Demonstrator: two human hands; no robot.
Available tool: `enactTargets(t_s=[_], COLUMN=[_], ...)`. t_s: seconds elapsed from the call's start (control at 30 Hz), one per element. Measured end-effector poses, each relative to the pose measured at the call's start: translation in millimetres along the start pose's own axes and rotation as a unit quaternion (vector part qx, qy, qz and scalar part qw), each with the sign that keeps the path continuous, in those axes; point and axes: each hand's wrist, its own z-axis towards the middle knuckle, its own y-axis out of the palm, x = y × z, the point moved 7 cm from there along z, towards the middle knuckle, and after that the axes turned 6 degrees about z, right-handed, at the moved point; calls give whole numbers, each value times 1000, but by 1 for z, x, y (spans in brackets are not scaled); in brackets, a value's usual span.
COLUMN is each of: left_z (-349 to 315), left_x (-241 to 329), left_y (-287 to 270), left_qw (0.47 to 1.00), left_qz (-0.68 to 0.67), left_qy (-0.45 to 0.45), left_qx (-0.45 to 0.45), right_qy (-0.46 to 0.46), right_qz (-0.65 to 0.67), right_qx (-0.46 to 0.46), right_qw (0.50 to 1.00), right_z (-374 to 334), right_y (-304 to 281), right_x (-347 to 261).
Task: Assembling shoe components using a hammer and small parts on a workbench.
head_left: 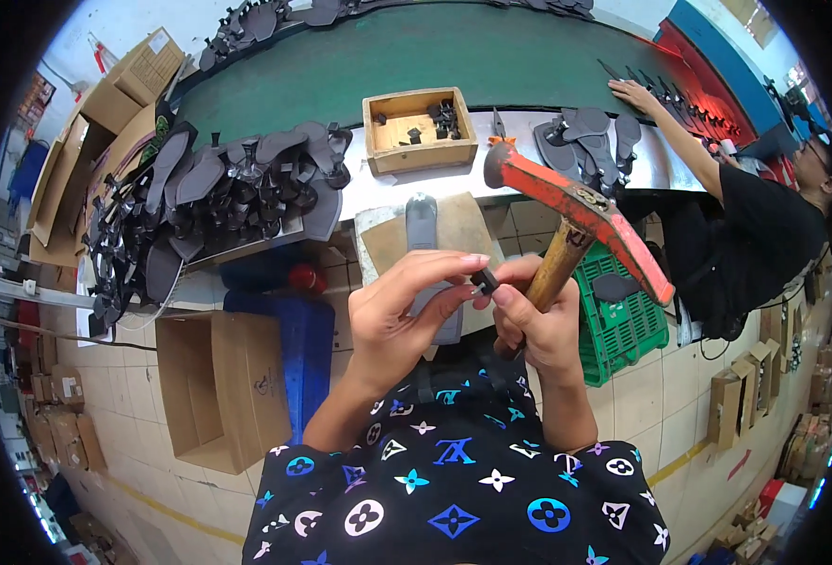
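Small blk piece is up in the hands, over/near the bench-side edge of the work board, not on the dk grey sole lying there. L hand: thumb + index fingers pinched shut on the piece, other fingers loosely bent. R hand: thumb tip at the same piece, some fingers wrapped round the hammer, head raised, touching nothing. So this unit looks part-done at most: piece in hand, no hammer contact. Wooden box on the bench has more blk bits, i.e. stock left. Heeled soles pile at L, smaller sole stack at R; can't tell which are finished.
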Motion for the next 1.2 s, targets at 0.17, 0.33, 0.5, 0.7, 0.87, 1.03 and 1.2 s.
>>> enactTargets(t_s=[0.17,0.33,0.5,0.7,0.87,1.03,1.2], left_z=[-2,-3,5,19,14,12,-5], left_x=[-12,-11,8,-50,-171,-184,-170], left_y=[0,-4,-7,-19,-29,-17,-15], left_qw=[994,994,988,973,953,941,942], left_qz=[-70,6,149,212,260,303,317], left_qy=[-85,-74,-19,-74,-152,-138,-106], left_qx=[-8,-75,-39,-48,-21,-58,-33], right_qy=[-24,-23,2,30,33,-70,-37], right_qz=[-21,14,1,-115,-171,-295,-377], right_qx=[-11,-10,-24,-12,-38,-66,-100], right_qw=[999,1000,1000,993,984,951,920], right_z=[3,4,14,45,96,130,128], right_y=[0,-1,-1,-21,-32,-32,-27], right_x=[5,12,14,28,51,64,68])
